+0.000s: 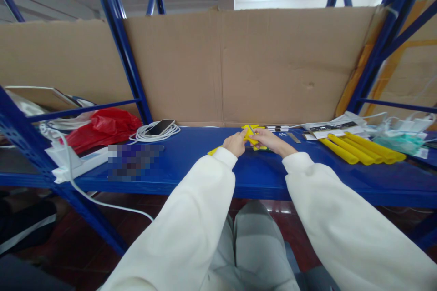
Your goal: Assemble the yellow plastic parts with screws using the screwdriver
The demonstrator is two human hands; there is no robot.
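Observation:
Both my hands meet over the middle of the blue shelf, holding a small yellow piece between them. It looks flat-sided and angular; its exact kind is too small to make out. My left hand has its fingers closed on the piece's left side. From the right, my right hand pinches it between thumb and fingers. More yellow parts lie on the shelf just behind and below the hands, partly covered by them. A yellow tip shows beside my left wrist.
Several yellow tubes lie at the right, near packets and a small metal strip. At left are a phone on a coiled white cable, a red plastic bag and a white power strip. Cardboard walls the back.

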